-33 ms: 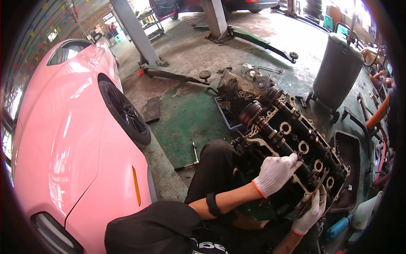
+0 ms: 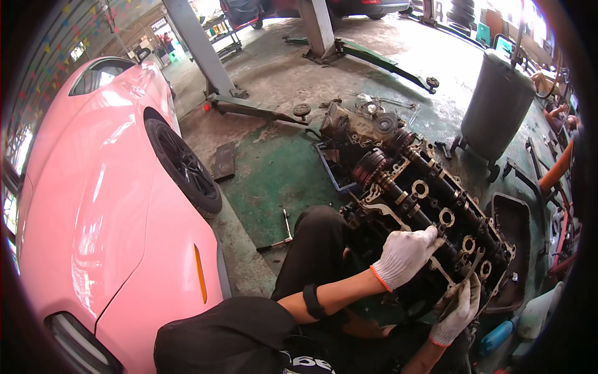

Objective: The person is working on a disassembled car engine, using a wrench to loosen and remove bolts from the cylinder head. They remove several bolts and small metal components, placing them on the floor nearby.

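A dark, greasy engine lies on the workshop floor in front of me, its camshafts and round openings facing up. My left hand, in a white glove with an orange cuff, lies on the engine's near end with its fingers curled over the top edge. My right hand, gloved the same way, is at the engine's near right corner. It is closed on a dark flat piece that I cannot identify. A black band sits on my left forearm. My black-trousered leg is next to the engine.
A pink car with a black wheel fills the left. A ratchet wrench lies on the green floor. A grey drum on castors, a black tray, a lift post and lift arms surround the engine.
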The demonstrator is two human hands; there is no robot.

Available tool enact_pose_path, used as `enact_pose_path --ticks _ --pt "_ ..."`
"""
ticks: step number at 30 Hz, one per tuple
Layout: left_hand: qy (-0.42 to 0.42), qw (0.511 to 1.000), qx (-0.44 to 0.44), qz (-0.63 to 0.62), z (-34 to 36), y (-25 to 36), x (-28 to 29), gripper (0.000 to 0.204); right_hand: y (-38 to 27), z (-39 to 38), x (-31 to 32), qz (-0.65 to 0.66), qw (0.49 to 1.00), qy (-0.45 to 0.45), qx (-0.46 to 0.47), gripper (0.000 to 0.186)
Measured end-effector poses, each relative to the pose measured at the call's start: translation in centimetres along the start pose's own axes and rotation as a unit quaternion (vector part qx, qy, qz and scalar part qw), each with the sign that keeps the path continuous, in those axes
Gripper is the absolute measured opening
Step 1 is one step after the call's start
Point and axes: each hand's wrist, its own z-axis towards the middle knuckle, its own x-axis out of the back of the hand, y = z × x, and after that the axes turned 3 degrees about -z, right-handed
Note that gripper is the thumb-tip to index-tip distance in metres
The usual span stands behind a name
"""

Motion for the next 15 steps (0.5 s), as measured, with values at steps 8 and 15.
enact_pose_path --ticks 8,15 --pt "0.017 0.999 -0.049 0.004 -0.7 -1.1 0.1 0.036 0.0 0.1 0.0 -0.025 1.0 0.014 -0.006 0.033" --pt "0.019 0.998 -0.055 0.038 -0.4 -0.6 -0.3 0.03 0.1 0.4 0.0 -0.001 1.0 0.009 -0.028 0.031"
